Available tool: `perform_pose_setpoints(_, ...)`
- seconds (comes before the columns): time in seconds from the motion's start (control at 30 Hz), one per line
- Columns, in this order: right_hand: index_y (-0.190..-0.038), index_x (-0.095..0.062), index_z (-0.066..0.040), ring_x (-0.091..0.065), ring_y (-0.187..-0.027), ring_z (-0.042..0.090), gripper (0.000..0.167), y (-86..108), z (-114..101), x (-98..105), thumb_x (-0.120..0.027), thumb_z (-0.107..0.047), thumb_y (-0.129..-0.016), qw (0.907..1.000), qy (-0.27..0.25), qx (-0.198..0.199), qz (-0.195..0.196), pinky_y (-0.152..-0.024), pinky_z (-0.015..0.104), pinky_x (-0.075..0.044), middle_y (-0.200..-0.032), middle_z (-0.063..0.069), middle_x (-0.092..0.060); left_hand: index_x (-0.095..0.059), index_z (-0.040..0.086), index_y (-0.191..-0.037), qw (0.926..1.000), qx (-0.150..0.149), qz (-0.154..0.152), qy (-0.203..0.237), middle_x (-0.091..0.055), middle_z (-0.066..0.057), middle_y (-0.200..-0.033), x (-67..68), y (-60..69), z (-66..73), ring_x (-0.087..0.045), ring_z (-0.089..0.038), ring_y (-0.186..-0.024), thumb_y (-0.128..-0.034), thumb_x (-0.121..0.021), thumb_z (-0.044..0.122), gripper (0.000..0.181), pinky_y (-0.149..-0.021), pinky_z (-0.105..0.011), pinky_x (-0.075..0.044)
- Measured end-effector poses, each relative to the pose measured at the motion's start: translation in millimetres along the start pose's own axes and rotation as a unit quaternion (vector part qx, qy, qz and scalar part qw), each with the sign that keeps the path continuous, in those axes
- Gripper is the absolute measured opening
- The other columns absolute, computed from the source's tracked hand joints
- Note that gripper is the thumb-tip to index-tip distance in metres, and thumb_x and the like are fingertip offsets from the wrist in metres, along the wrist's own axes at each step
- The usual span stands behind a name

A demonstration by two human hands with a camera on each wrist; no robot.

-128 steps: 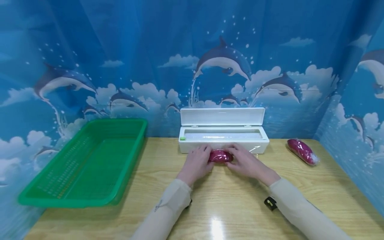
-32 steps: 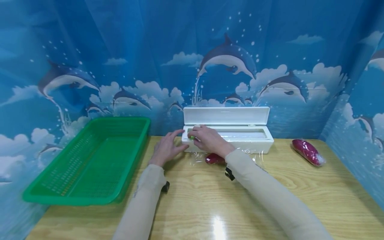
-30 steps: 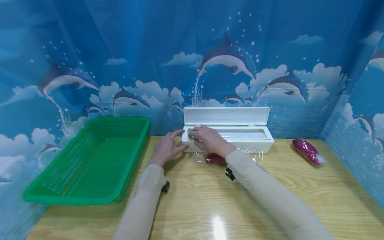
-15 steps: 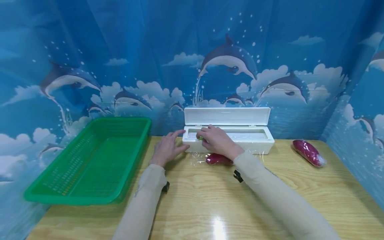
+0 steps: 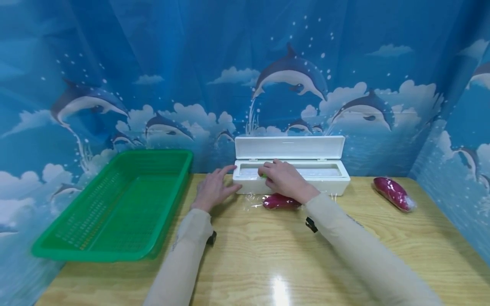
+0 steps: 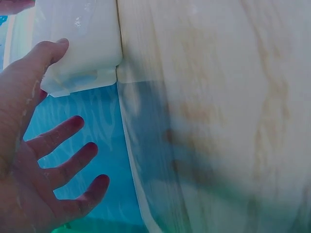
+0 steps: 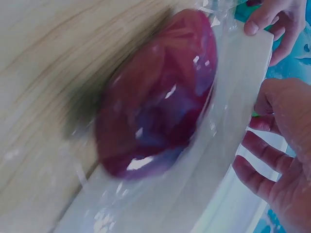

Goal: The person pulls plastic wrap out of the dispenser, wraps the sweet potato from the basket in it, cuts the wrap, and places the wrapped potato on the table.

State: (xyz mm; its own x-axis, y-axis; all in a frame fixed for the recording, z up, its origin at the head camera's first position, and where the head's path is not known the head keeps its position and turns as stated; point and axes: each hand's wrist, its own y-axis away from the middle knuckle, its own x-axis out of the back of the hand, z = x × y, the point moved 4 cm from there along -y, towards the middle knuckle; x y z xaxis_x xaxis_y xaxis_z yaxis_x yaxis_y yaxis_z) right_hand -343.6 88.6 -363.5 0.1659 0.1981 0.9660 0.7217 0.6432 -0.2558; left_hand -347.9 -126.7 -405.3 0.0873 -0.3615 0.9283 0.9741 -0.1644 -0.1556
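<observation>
A white cling film dispenser [image 5: 325,187] lies along the back of the table, its lid [image 5: 289,148] raised. My left hand [image 5: 212,190] holds its left end between thumb and index finger; the other fingers are spread in the left wrist view. With thumb and fingertips, my right hand [image 5: 285,179] pinches the small green slide cutter [image 5: 264,175] on the dispenser's front edge, mostly hidden by the fingers. Beneath that hand, a purple-red sweet potato-like vegetable [image 7: 155,102] rests on clear film [image 5: 253,202] drawn out over the dispenser's front.
At the left stands a large green plastic basket [image 5: 149,250]. A second purple-red vegetable [image 5: 393,194], wrapped in film, lies at the right. Behind the wooden table [image 5: 245,259] hangs a blue dolphin-print curtain [image 5: 191,63].
Earlier both hands held the vegetable in front of the dispenser. Since then the left hand has taken the dispenser's left end, and the right hand has slid the green cutter rightward along its edge.
</observation>
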Motion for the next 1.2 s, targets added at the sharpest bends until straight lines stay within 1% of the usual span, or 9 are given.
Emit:
perform_pose_setpoints(0.23,-0.113,-0.071,-0.013,-0.061,-0.086,0.022,0.024,20.0,16,7,-0.068,-0.006,-0.090,0.9999,0.009,-0.012,0.003,-0.073,0.033,-0.053,-0.106,0.004,-0.074,-0.043,0.036,-0.154,1.0000,-0.008,-0.001,0.002,-0.063,-0.014,-0.135,0.9,0.9,2.2,-0.062,-0.031,-0.099,-0.0907,-0.069,0.059,0.072,-0.060,-0.037,-0.052)
perform_pose_setpoints(0.3,-0.112,-0.071,-0.013,-0.060,-0.085,0.022,0.023,25.2,21,9,-0.068,-0.006,-0.090,0.9998,0.013,-0.013,0.005,-0.071,0.033,-0.053,-0.106,0.004,-0.074,-0.042,0.036,-0.154,0.9999,-0.011,0.000,0.004,-0.063,-0.014,-0.136,1.5,1.2,2.0,-0.063,-0.032,-0.100,-0.0909,-0.069,0.059,0.072,-0.061,-0.038,-0.053)
perform_pose_setpoints(0.43,-0.111,-0.071,-0.012,-0.061,-0.085,0.023,0.022,35.4,29,13,-0.068,-0.006,-0.091,0.9997,0.016,-0.017,0.012,-0.072,0.036,-0.053,-0.106,0.005,-0.074,-0.041,0.035,-0.155,0.9999,-0.013,-0.001,0.008,-0.062,-0.015,-0.139,2.8,1.7,1.5,-0.064,-0.037,-0.110,-0.0913,-0.068,0.060,0.073,-0.069,-0.046,-0.057)
perform_pose_setpoints(0.53,-0.111,-0.071,-0.012,-0.062,-0.085,0.025,0.022,41.8,34,14,-0.067,-0.006,-0.090,0.9994,0.024,-0.016,0.018,-0.071,0.037,-0.053,-0.107,0.006,-0.074,-0.041,0.034,-0.155,0.9999,-0.012,-0.003,0.007,-0.062,-0.016,-0.139,3.4,2.3,1.7,-0.064,-0.037,-0.109,-0.0913,-0.068,0.060,0.074,-0.066,-0.044,-0.056)
perform_pose_setpoints(0.63,-0.111,-0.072,-0.012,-0.061,-0.082,0.024,0.023,46.3,37,14,-0.067,-0.005,-0.090,0.9991,0.035,-0.007,0.024,-0.066,0.034,-0.051,-0.107,0.007,-0.074,-0.041,0.034,-0.155,0.9999,-0.012,-0.004,0.006,-0.063,-0.016,-0.136,3.1,2.9,2.3,-0.064,-0.035,-0.107,-0.0915,-0.068,0.060,0.073,-0.064,-0.041,-0.054)
perform_pose_setpoints(0.77,-0.112,-0.073,-0.013,-0.060,-0.081,0.022,0.025,49.9,39,13,-0.067,-0.005,-0.089,0.9988,0.038,0.003,0.031,-0.064,0.030,-0.048,-0.108,0.006,-0.074,-0.041,0.034,-0.155,0.9999,-0.012,-0.004,0.005,-0.064,-0.015,-0.135,2.3,3.5,2.5,-0.064,-0.035,-0.107,-0.0916,-0.068,0.060,0.073,-0.067,-0.043,-0.055)
perform_pose_setpoints(0.9,-0.111,-0.074,-0.013,-0.062,-0.082,0.023,0.024,52.0,40,13,-0.069,-0.005,-0.089,0.9987,0.034,0.004,0.038,-0.066,0.032,-0.051,-0.107,0.006,-0.074,-0.041,0.036,-0.155,0.9999,-0.009,-0.003,0.007,-0.063,-0.015,-0.137,2.6,3.9,2.7,-0.064,-0.036,-0.108,-0.0912,-0.068,0.060,0.073,-0.069,-0.046,-0.057)
perform_pose_setpoints(1.0,-0.110,-0.074,-0.014,-0.063,-0.085,0.024,0.023,53.5,41,14,-0.070,-0.005,-0.090,0.9991,0.025,-0.004,0.035,-0.070,0.035,-0.054,-0.107,0.006,-0.074,-0.041,0.036,-0.155,0.9999,-0.010,-0.002,0.009,-0.063,-0.015,-0.137,3.0,4.0,3.3,-0.064,-0.036,-0.106,-0.0911,-0.068,0.060,0.073,-0.067,-0.044,-0.056)
perform_pose_setpoints(1.2,-0.112,-0.074,-0.014,-0.064,-0.090,0.025,0.023,57.1,45,16,-0.069,-0.005,-0.091,0.9994,0.015,-0.023,0.020,-0.076,0.039,-0.056,-0.111,0.006,-0.074,-0.042,0.036,-0.154,0.9999,-0.010,-0.002,0.009,-0.065,-0.015,-0.133,3.0,3.4,3.4,-0.063,-0.033,-0.099,-0.0912,-0.068,0.059,0.072,-0.057,-0.035,-0.049)
